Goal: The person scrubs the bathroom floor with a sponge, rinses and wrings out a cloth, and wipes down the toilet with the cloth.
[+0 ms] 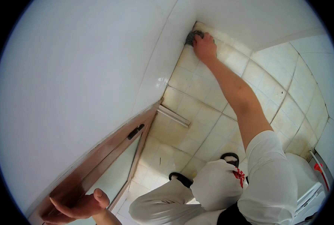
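Observation:
At the far corner of the floor, my right hand is closed over a dark grey scouring pad, its fingers curled on top. The pad rests on the yellowed floor tiles, up against the white wall. My right arm is stretched out nearly straight. Down at the lower left, my left hand is held with its fingers and thumb apart and nothing in it. It is nearest to the brown door frame; whether it touches the frame I cannot tell.
A pale strip juts over the floor from the door frame's corner. A black latch sits on the frame beside a glass panel. My dark sandals are on the tiles. A white appliance or bin stands at the lower right.

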Demonstrator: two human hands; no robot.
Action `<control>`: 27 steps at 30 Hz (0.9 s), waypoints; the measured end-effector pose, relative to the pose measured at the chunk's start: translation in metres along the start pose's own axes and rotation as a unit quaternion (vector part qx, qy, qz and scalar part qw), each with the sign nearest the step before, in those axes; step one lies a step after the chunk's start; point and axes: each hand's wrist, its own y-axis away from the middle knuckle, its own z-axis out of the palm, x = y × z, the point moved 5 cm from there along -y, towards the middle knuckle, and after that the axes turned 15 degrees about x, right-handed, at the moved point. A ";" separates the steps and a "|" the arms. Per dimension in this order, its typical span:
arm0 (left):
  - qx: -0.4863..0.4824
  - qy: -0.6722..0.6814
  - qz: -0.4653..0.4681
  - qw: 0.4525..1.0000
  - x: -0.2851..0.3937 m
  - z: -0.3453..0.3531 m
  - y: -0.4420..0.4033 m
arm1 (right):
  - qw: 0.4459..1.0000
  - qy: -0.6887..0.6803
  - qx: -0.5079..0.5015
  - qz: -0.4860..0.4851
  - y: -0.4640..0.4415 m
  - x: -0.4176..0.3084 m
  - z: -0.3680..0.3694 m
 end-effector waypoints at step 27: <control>0.040 -0.073 0.062 0.995 0.018 0.000 -0.019 | 0.934 0.238 0.035 0.262 0.079 0.287 -0.184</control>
